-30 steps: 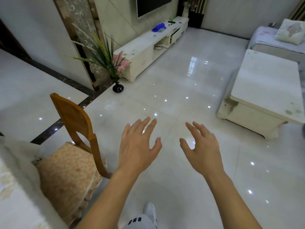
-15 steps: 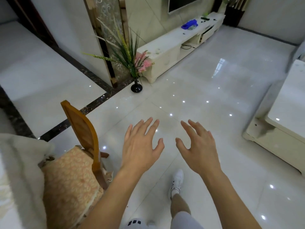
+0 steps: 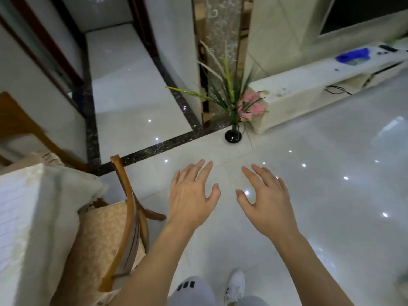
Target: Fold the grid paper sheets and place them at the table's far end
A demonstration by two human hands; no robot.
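My left hand (image 3: 191,195) and my right hand (image 3: 266,199) hover side by side over the shiny tiled floor, palms down, fingers spread and holding nothing. A table under a pale cloth (image 3: 24,217) fills the lower left corner. No grid paper sheets show in this view. Both hands are well to the right of the table, apart from it.
A wooden chair (image 3: 123,215) with a patterned cushion stands tucked against the table. A black vase with green leaves and pink flowers (image 3: 233,135) sits on the floor ahead. A long white TV cabinet (image 3: 309,93) runs along the right wall. My leg and white shoe (image 3: 235,286) are below.
The view has swung left: the table and chair now take up more of the left side, and the low table at the right has left the frame. Both hands stay spread and empty.
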